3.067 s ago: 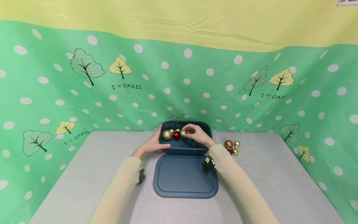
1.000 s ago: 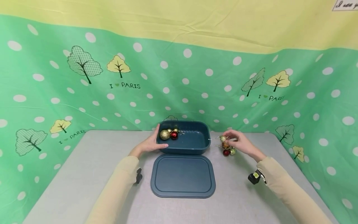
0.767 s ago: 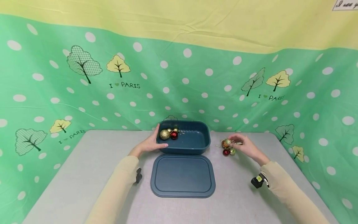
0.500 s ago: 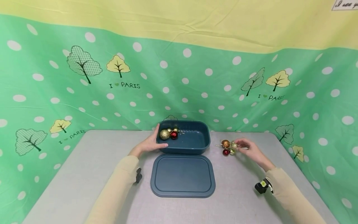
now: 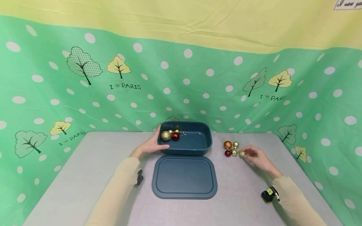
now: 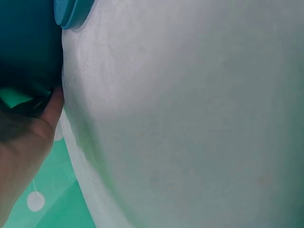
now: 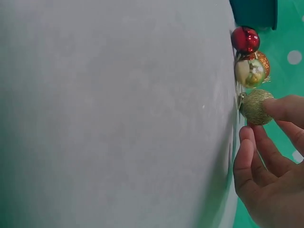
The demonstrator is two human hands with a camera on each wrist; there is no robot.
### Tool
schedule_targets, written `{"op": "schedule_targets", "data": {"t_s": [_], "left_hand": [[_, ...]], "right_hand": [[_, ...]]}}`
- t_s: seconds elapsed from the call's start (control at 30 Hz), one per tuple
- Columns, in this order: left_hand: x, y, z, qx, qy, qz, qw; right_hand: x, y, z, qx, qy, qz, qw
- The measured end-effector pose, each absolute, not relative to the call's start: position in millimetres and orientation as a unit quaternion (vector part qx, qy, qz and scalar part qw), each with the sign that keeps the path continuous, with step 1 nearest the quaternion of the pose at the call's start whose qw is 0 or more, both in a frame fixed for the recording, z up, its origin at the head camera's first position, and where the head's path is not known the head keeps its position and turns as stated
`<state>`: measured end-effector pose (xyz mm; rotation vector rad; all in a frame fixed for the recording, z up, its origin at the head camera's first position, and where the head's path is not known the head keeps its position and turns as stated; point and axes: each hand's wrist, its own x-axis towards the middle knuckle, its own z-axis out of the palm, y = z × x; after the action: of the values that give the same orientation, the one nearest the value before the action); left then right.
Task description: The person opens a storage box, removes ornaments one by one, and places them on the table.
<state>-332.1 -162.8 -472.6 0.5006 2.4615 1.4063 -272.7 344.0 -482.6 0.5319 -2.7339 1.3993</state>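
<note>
My left hand [image 5: 150, 145] lies against the left end of a dark blue food container [image 5: 195, 152], its thumb [image 6: 53, 110] stretched along the front wall. Inside that container, at the left, sit a large gold glitter bauble [image 5: 165, 135], a red bauble [image 5: 175, 136] and two small gold ones. On the table to the right, my right hand [image 5: 258, 158] pinches a small textured gold bauble [image 7: 256, 107] between thumb and fingers, low at the tabletop. Close by are an orange glitter bauble [image 5: 227, 144], a red bauble [image 7: 245, 40] and two shiny gold baubles [image 5: 236, 144].
The container's blue lid [image 5: 184, 177] lies flat on the grey table [image 5: 93, 188] just in front of it. A green and yellow curtain [image 5: 186, 81] with dots and trees hangs behind the table and along both sides.
My right hand has brought the textured gold bauble out of the container, past the orange one, to the right end of the cluster. The left hand has stayed at the container.
</note>
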Motion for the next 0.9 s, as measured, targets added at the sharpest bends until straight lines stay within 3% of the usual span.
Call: {"op": "schedule_targets", "data": {"t_s": [0.4,0.9], "left_hand": [[-333,-163,-475,0.178,0.845,0.489,0.122],[-335,-165,-477,0.184,0.855,0.471,0.119]], "right_hand": [[-260,341,-465,0.154,-0.876,0.456,0.008],[-262,278,-454,0.183,-0.852,0.489,0.032]]}}
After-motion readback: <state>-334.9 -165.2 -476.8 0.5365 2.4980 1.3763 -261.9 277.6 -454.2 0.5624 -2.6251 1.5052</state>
